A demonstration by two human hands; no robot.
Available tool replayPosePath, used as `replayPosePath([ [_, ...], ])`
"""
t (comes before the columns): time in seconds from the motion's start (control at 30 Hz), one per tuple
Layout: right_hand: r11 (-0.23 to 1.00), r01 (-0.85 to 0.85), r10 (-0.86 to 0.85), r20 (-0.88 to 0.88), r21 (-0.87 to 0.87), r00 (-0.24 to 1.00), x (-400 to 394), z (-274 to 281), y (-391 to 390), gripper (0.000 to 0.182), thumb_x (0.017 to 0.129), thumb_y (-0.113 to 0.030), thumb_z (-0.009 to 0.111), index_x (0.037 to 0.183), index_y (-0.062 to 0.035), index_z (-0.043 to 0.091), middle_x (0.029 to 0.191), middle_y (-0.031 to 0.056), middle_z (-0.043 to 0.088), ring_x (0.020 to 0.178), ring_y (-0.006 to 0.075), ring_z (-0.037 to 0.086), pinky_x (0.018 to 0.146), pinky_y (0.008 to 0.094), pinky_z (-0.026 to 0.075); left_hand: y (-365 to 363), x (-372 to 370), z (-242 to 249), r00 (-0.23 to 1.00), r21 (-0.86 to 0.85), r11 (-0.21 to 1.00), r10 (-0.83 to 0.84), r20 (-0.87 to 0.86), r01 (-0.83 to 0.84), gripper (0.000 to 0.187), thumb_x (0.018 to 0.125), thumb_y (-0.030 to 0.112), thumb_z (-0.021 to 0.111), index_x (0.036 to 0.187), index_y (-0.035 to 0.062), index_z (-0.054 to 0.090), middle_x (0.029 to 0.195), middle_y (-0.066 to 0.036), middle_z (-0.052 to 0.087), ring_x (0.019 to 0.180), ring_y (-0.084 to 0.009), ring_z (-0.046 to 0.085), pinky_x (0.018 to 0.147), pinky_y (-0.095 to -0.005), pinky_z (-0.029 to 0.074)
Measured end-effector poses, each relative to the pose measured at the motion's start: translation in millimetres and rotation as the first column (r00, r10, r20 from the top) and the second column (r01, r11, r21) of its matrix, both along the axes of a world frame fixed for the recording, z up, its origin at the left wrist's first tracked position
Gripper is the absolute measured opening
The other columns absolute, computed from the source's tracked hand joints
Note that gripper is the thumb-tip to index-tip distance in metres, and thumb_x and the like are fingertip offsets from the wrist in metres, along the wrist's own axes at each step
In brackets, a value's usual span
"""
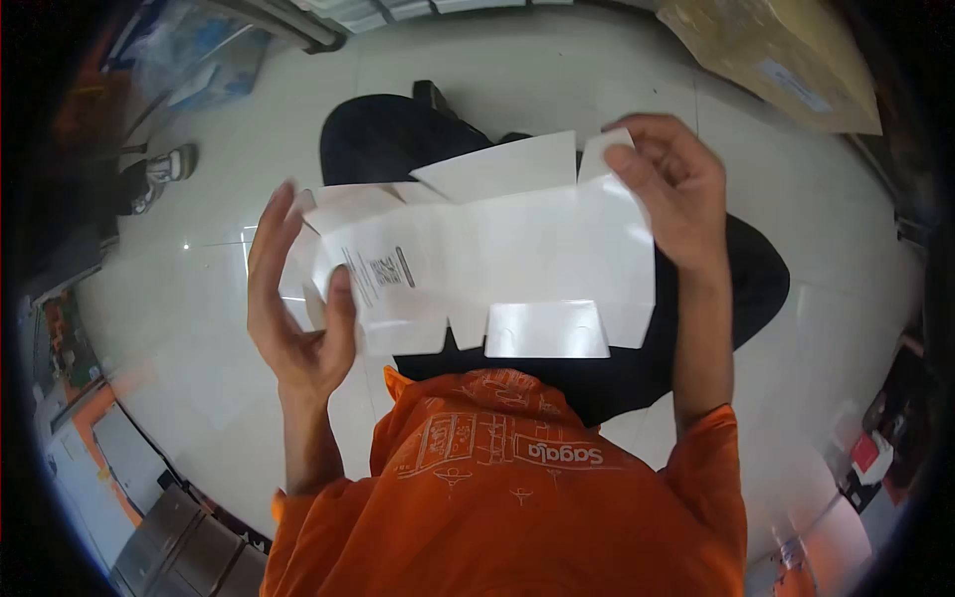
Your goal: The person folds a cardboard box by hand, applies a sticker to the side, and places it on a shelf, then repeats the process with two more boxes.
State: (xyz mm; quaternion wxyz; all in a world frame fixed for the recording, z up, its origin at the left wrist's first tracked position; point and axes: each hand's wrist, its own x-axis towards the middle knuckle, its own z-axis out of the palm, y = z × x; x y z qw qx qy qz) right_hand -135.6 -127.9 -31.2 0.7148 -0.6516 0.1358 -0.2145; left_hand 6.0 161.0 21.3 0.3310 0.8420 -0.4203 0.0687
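One unfolded white carton [547, 239] | long axis left-right | QR code [386, 272] end points left | left hand [286, 333], right hand [688, 194]: grips clamped on opposite ends

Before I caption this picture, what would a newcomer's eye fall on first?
An unfolded white carton stretches across the centre between the left hand and the right hand, a QR code near its left end. Below it, a bright orange shirt fills the lower middle.
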Motion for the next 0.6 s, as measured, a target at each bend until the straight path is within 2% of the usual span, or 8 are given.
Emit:
replayPosePath([
  [0.1,0.992,-0.125,0.123,0.079,0.014,0.989,40.7,41.3,-11.7,0.021,0.089,-0.007,0.069,0.107,0.0022,0.064,0.090,0.0072,0.070,0.077,0.0086,0.065,0.066,0.0214,0.052,-49.4,10.6,47.4,0.972,-0.014,0.972,-0.235,-0.016,0.235,0.061,0.078,0.011,0.075,0.133,0.0018,0.050,0.134,-0.022,0.053,0.124,-0.0374,0.052,0.104,-0.0442,0.040],
  [0.13,0.982,-0.182,0.175,0.123,0.044,0.977,52.1,49.5,-13.4,0.021,0.088,-0.009,0.071,0.105,0.0013,0.065,0.089,0.0060,0.069,0.077,0.0082,0.065,0.066,0.0215,0.052,-60.8,13.9,53.9,0.973,0.046,0.973,-0.224,-0.060,0.227,0.063,0.076,0.015,0.079,0.131,0.0012,0.052,0.128,-0.022,0.058,0.120,-0.0328,0.057,0.101,-0.0403,0.043],
  [0.17,0.982,-0.186,0.179,0.155,0.031,0.972,60.2,55.1,-14.4,0.021,0.088,-0.009,0.071,0.105,0.0013,0.065,0.089,0.0060,0.069,0.077,0.0082,0.065,0.066,0.0215,0.052,-74.3,18.1,57.5,0.971,0.048,0.976,-0.205,-0.123,0.212,0.046,0.081,0.017,0.076,0.121,-0.0006,0.060,0.109,-0.020,0.067,0.098,-0.0283,0.068,0.086,-0.0349,0.052],
  [0.23,0.980,-0.199,0.198,0.174,-0.012,0.965,71.8,63.1,-18.3,0.020,0.088,-0.011,0.071,0.104,0.0005,0.067,0.090,0.0051,0.069,0.079,0.0082,0.065,0.068,0.0216,0.052,-89.4,24.3,66.0,0.891,0.069,0.995,-0.035,-0.453,0.074,0.028,0.087,0.017,0.070,0.108,-0.0020,0.066,0.088,-0.016,0.071,0.072,-0.0218,0.069,0.066,-0.0292,0.055],
  [0.33,0.979,-0.175,0.195,0.220,-0.108,0.956,66.0,49.3,-24.0,0.020,0.089,-0.011,0.070,0.104,0.0009,0.068,0.091,0.0049,0.069,0.083,0.0091,0.065,0.071,0.0225,0.053,-105.9,28.7,66.4,0.897,0.011,1.000,0.006,-0.441,-0.002,0.026,0.091,0.021,0.067,0.101,-0.0034,0.068,0.077,-0.014,0.069,0.060,-0.0154,0.065,0.054,-0.0278,0.051],
  [0.47,0.931,-0.110,0.192,0.209,-0.348,0.959,55.3,36.6,-23.8,0.016,0.088,-0.008,0.067,0.101,0.0016,0.069,0.096,0.0088,0.071,0.085,0.0139,0.066,0.076,0.0268,0.054,-116.3,26.8,67.1,0.924,0.179,0.984,0.077,-0.375,-0.009,0.030,0.090,0.024,0.070,0.103,-0.0031,0.068,0.079,-0.007,0.069,0.069,-0.0076,0.062,0.056,-0.0223,0.048],
  [0.53,0.871,0.010,0.123,0.236,-0.492,0.964,58.7,33.7,-19.6,0.016,0.088,-0.009,0.066,0.100,-0.0001,0.069,0.098,0.0121,0.071,0.082,0.0220,0.068,0.073,0.0308,0.054,-125.7,24.3,66.5,0.997,0.278,0.961,0.030,-0.074,-0.008,0.021,0.089,0.021,0.067,0.097,0.0024,0.070,0.077,-0.016,0.069,0.059,-0.0248,0.066,0.055,-0.0331,0.050],
  [0.6,0.883,0.029,0.106,0.258,-0.469,0.960,63.7,26.6,-17.5,0.016,0.088,-0.010,0.066,0.101,-0.0003,0.069,0.098,0.0115,0.071,0.082,0.0222,0.068,0.072,0.0315,0.055,-135.3,30.4,59.4,0.990,0.239,0.966,-0.119,0.075,0.098,0.018,0.087,0.020,0.067,0.096,0.0043,0.071,0.077,-0.015,0.069,0.062,-0.0264,0.066,0.057,-0.0343,0.050],
])
